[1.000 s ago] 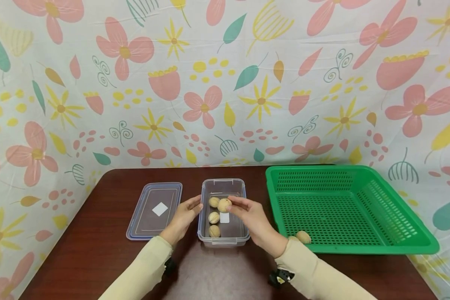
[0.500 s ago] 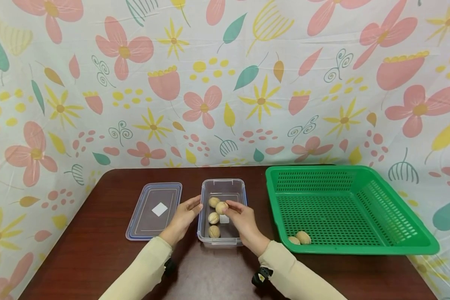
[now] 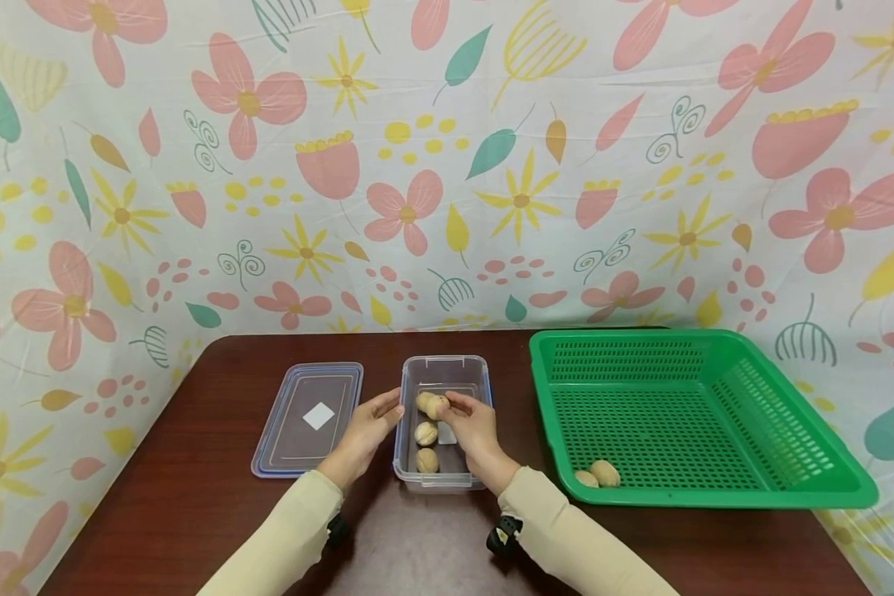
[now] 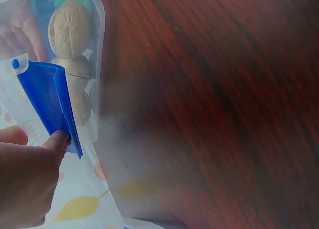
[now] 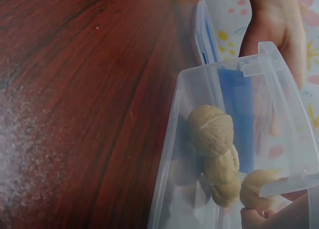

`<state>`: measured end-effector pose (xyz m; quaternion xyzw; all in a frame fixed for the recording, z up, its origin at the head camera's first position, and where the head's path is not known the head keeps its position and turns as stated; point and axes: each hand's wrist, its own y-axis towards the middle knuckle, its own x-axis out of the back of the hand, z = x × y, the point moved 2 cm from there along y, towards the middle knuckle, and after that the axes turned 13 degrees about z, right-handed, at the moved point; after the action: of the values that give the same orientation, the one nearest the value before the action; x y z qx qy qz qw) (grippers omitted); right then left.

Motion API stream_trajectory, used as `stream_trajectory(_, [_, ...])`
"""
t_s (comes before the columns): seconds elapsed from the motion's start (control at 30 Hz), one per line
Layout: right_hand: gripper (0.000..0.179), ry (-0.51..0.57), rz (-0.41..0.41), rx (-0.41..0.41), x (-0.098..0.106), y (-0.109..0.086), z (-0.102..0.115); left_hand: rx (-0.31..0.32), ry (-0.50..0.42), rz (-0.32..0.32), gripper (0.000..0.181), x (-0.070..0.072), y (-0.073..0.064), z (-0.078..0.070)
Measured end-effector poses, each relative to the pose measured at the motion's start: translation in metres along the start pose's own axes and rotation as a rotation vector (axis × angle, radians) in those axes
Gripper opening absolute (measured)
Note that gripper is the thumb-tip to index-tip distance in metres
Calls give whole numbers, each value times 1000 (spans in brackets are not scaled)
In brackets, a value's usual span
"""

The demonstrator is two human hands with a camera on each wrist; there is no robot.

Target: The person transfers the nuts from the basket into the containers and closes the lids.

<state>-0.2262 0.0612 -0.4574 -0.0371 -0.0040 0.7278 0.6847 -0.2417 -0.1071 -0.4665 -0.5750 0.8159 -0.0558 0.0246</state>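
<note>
A clear plastic container (image 3: pixel 444 480) stands on the table with several walnuts inside, among them a walnut (image 3: pixel 427 460) at the near end. My right hand (image 3: pixel 475 432) reaches in over the right rim and pinches one walnut (image 3: pixel 436 406) low among the others; its fingertips are partly hidden in the right wrist view. On the container's left side rests my left hand (image 3: pixel 365 434), fingers outside the wall. The left wrist view has its thumb touching the blue latch flap (image 4: pixel 47 94), which hangs out from the wall.
The blue-edged lid (image 3: pixel 290 422) lies flat left of the container. To the right stands a green mesh basket (image 3: pixel 704 498) with two walnuts visible, including a walnut (image 3: pixel 605 473) by its near left corner. A flowered cloth (image 3: pixel 447 207) hangs behind the dark table (image 3: pixel 216 513).
My right hand has moved left and slightly down into the container with its walnut, which now sits close against the far walnut. The left hand has stayed in place.
</note>
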Motion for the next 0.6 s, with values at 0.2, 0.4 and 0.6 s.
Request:
stream_trajectory(0.2, [39, 15, 16, 17, 1, -3, 0, -9, -1, 1, 44, 0, 1, 1])
stream_trajectory(0.4, [36, -4, 62, 40, 1, -9, 8, -8, -11, 0, 44, 1, 2, 2])
stream_trajectory(0.6, [36, 16, 100, 63, 3, -20, 22, 5, -8, -10, 44, 1, 3, 3])
